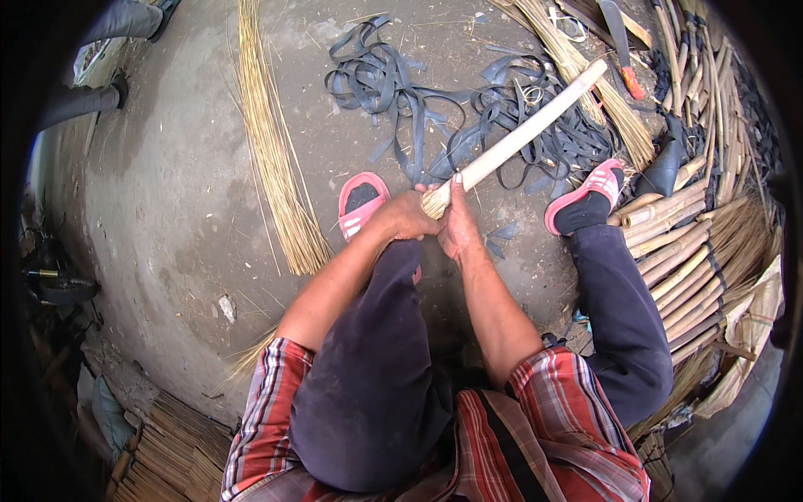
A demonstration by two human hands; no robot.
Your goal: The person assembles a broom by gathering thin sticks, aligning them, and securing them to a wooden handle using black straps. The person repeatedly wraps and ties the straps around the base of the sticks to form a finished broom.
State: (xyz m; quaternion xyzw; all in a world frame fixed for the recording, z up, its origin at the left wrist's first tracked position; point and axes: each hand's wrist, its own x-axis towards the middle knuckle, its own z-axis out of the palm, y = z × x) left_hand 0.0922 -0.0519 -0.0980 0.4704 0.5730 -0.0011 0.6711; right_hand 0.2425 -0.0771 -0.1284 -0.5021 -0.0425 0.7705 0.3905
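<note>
A pale wooden stick (527,130) slants from my hands up to the right over the concrete floor. Its near end carries a short tuft of straw fibres (435,202). My left hand (403,216) is closed around that fibre end from the left. My right hand (458,219) grips the stick just beside it, thumb up along the wood. Both hands sit above my left knee, between my two feet in pink slippers (360,205).
Black rubber strips (435,109) lie tangled beyond the stick. A long straw bundle (272,151) lies at left, more straw (585,75) at upper right. Stacked bamboo sticks (686,259) line the right side. A blade with an orange handle (623,46) lies at the top.
</note>
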